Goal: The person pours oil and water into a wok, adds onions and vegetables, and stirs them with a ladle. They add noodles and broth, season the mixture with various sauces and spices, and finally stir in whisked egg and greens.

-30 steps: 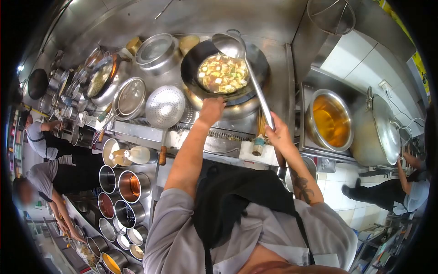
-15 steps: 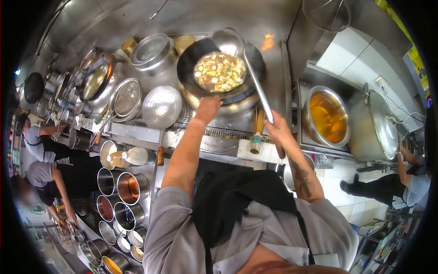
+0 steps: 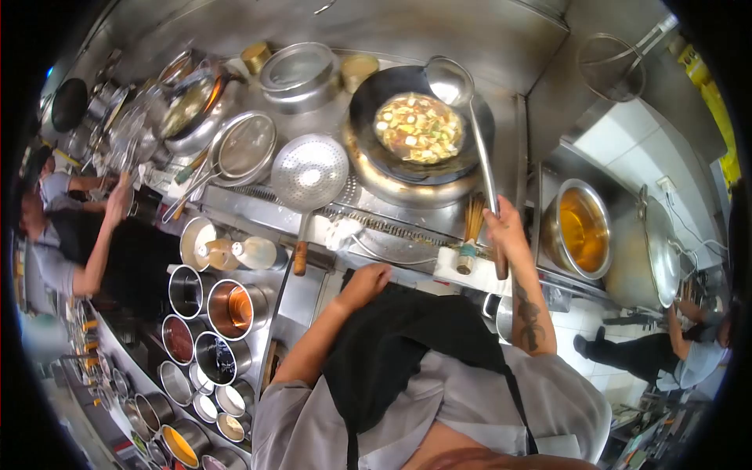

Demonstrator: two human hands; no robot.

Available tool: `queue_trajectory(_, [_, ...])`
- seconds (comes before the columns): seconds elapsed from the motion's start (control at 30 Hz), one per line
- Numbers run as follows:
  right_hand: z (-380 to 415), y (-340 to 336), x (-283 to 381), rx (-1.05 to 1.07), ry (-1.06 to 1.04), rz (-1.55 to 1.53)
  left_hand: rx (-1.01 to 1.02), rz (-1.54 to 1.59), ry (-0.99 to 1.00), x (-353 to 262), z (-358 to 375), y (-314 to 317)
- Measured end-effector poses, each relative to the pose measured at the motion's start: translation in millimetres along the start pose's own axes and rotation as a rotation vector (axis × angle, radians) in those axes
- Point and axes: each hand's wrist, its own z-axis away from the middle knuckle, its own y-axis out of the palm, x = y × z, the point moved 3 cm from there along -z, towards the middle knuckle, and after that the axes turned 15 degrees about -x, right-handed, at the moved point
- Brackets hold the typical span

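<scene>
My right hand (image 3: 507,231) is wrapped round the long handle of a ladle (image 3: 450,81). Its bowl hangs over the far right rim of a black wok (image 3: 368,102) on the burner. Chopped, pale and yellowish food (image 3: 419,127) sits in liquid in the wok. Before the black apron, back from the stove edge, my left hand (image 3: 366,283) is closed with curled fingers and nothing visible in it. A crumpled white cloth (image 3: 342,233) lies on the stove edge between that hand and the wok. Close to my right hand stands a bamboo brush (image 3: 470,239).
A perforated skimmer (image 3: 310,168) and mesh strainers (image 3: 247,147) lie left of the wok. To the right are a metal bowl of amber liquid (image 3: 581,227) and a large lidded pot (image 3: 646,251). Seasoning pots (image 3: 235,308) line the left counter. Co-workers (image 3: 59,243) stand left and right.
My left hand has left the wok's near rim and drawn back toward my apron. The ladle stays in my right hand, its bowl still at the wok's far side. The camera view has shifted.
</scene>
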Motion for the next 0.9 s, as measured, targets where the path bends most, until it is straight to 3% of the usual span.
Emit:
queue_trajectory(0.1, [-7.1,23.4,18.0,0.079,0.035,-0.06,-0.008,-0.257,-0.162,72.5,82.6,-22.7])
queue_trajectory(0.13, [-5.8,30.6,27.6,0.093,0.078,-0.014,0.072,-0.36,-0.275,93.1,107.9,-30.0])
queue_trajectory(0.23, [-11.7,46.1,13.8,0.114,-0.029,0.06,0.178,-0.504,-0.569,165.2,188.5,-38.7])
queue_trajectory(0.27, [-14.3,49.5,7.8,0.038,-0.159,0.091,0.192,-0.521,-0.666,183.0,220.6,-39.2])
queue_trajectory(0.33, [-24.3,56.3,-17.2,-0.079,-0.446,0.063,0.221,-0.513,-0.852,194.5,274.0,-41.5])
queue_trajectory(0.37, [-47.0,55.4,-58.5,-0.124,-0.42,0.176,0.243,-0.5,-0.941,195.1,298.4,-39.4])
queue_trajectory(0.4, [-36.8,55.8,-40.8,-0.044,-0.256,0.069,0.298,-0.471,-1.005,195.1,319.7,-35.3])
queue_trajectory(0.47, [-57.7,54.1,-61.9,-0.083,-0.389,0.15,0.329,-0.492,-1.001,214.1,368.5,-14.3])
queue_trajectory(0.5, [-60.9,51.0,-59.6,-0.033,-0.281,0.097,0.346,-0.509,-0.986,220.3,385.7,-5.4])
queue_trajectory(0.63, [-55.2,49.4,-37.6,0.073,-0.221,0.134,0.459,-0.451,-1.117,180.9,392.4,-6.2])
queue_trajectory(0.73, [-57.7,62.7,-55.8,0.043,-0.261,0.038,-0.122,-0.625,-1.146,202.8,441.4,37.6])
queue_trajectory(0.83, [-42.8,62.0,-37.0,0.126,-0.18,-0.026,-0.406,-0.229,-1.506,152.9,436.2,52.1])
queue_trajectory(0.9, [-60.9,73.4,-51.5,0.169,-0.163,-0.095,-0.464,-0.121,-1.534,106.0,422.4,55.9])
